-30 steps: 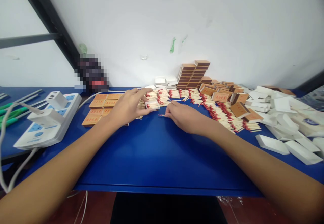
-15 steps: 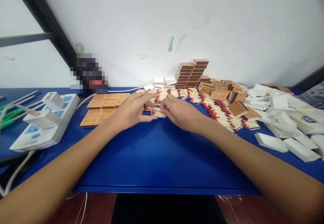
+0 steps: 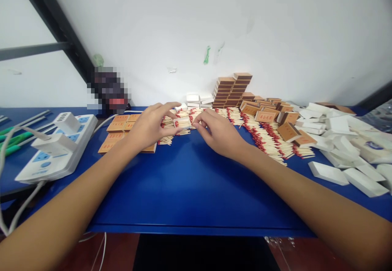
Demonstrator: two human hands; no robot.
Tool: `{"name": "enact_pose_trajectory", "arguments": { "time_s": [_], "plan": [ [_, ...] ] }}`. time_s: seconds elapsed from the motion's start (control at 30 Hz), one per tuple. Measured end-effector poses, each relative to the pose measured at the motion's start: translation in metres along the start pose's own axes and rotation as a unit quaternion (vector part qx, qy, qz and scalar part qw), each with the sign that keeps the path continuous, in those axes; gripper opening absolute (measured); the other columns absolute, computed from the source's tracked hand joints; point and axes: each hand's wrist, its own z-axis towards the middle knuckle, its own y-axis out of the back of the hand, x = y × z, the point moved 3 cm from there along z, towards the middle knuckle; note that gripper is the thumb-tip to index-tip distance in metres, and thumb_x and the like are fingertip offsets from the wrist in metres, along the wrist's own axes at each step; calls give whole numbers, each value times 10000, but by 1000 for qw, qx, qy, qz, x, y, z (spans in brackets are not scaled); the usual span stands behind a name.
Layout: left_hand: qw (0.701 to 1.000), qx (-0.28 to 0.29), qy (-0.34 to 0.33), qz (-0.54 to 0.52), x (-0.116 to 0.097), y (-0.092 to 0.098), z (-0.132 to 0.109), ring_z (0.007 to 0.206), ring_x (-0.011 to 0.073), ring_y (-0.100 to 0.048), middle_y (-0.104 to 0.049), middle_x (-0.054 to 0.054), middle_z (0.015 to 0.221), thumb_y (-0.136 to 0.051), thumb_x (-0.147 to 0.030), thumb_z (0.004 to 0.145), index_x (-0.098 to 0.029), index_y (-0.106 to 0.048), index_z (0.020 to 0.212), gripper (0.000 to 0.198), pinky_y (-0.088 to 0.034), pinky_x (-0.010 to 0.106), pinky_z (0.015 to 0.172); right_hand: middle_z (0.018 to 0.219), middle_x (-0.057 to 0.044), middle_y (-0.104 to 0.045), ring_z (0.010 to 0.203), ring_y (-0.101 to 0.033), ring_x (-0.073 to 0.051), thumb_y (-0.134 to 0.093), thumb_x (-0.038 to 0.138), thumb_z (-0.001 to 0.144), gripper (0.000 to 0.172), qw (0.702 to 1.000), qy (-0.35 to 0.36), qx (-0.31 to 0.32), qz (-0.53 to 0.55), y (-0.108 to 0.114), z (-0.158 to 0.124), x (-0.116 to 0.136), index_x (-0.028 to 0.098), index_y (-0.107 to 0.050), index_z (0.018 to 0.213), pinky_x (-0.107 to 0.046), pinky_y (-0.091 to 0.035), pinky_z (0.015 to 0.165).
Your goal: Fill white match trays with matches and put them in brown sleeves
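A small white matchbox tray with red-tipped matches in it is at my left hand. The thumb lies along its near left edge, and the index finger arches behind it. To the right of the tray, my right hand is closed in a pinch, fingertips just off the tray's end. Whatever those fingertips hold, if anything, is hidden. Loose matches lie in rows behind and beside both hands. Orange matchboxes lie in rows left of my left hand, partly covered by it.
Brown-sided matchboxes are stacked against the wall. More matchbox sleeves lie piled at the right. Beyond them are loose white trays and a soft packet. A white power strip with cables stands on the left of the blue table.
My left hand has moved left and slightly away from me, and the tray has moved with it. My right hand stays near its place, with a gap now between its fingertips and the tray.
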Motion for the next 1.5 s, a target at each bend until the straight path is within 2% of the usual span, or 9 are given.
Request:
{"name": "enact_pose_trajectory", "arguments": {
  "time_s": [0.1, 0.2, 0.6, 0.8, 1.03, 1.3, 1.43, 1.5],
  "plan": [
    [999, -21, 30, 27, 6, 7, 1, 1090, 294, -698, -809, 51, 1076, -839, -330, 867, -239, -594, 1411, 603, -497, 424, 987, 1117, -96, -622, 962, -605, -216, -490, 236, 1076, 191, 998, 17, 52, -4, -11, 0, -1, 193, -666, 1137, -335, -458, 868],
    [998, -18, 37, 38, 8, 7, 1, 1048, 288, -690, -806, 42, 1062, -832, -311, 866, -251, -589, 1407, 595, -493, 413, 965, 1128, -95, -602, 969, -600, -215, -506, 240, 1073, 226, 995, 32, 94, -9, -22, 1, -2, 211, -697, 1191, -341, -462, 875],
    [999, -9, 22, 43, 8, 1, 0, 1014, 290, -684, -798, 62, 1063, -833, -351, 873, -228, -591, 1426, 616, -488, 418, 959, 1123, -99, -600, 963, -608, -214, -511, 242, 1080, 248, 995, 25, 95, -9, -27, 3, 0, 193, -727, 1190, -345, -468, 878],
    [999, -6, 20, 49, 7, 1, 0, 1016, 287, -685, -804, 55, 1068, -834, -331, 876, -229, -589, 1427, 612, -488, 411, 947, 1099, -80, -615, 944, -603, -188, -596, 213, 1048, 117, 996, 18, 89, 9, -25, 5, -2, 175, -706, 1054, -306, -453, 861],
    [999, 4, 14, 29, 7, -4, -2, 1031, 281, -695, -807, 54, 1079, -836, -371, 882, -215, -597, 1416, 605, -488, 395, 940, 1048, -76, -632, 938, -604, -203, -619, 232, 1044, 97, 991, -28, 134, -2, -18, 6, -6, 173, -659, 978, -315, -443, 837],
    [999, 33, -1, 32, 6, -9, -3, 1078, 302, -690, -816, 58, 1084, -867, -371, 851, -215, -602, 1424, 650, -490, 416, 970, 1083, -87, -624, 910, -599, -217, -572, 271, 1063, 115, 997, -13, 70, 2, 1, 6, -16, 193, -627, 998, -333, -440, 809],
    [999, 39, -37, -6, 2, -17, -5, 1132, 298, -697, -810, 66, 1129, -860, -409, 859, -219, -587, 1451, 679, -492, 420, 1010, 1073, -83, -621, 924, -601, -221, -592, 245, 1052, 72, 1000, -4, 26, -5, -2, 8, -11, 196, -621, 1008, -331, -432, 802],
    [997, 33, -58, -29, -1, -21, -6, 1153, 289, -699, -812, 61, 1131, -846, -400, 874, -226, -584, 1454, 659, -490, 415, 1027, 1076, -83, -621, 928, -601, -221, -611, 234, 1042, 53, 1000, -6, 25, -17, -5, 8, -8, 194, -623, 1009, -330, -426, 797]
  ]
}}
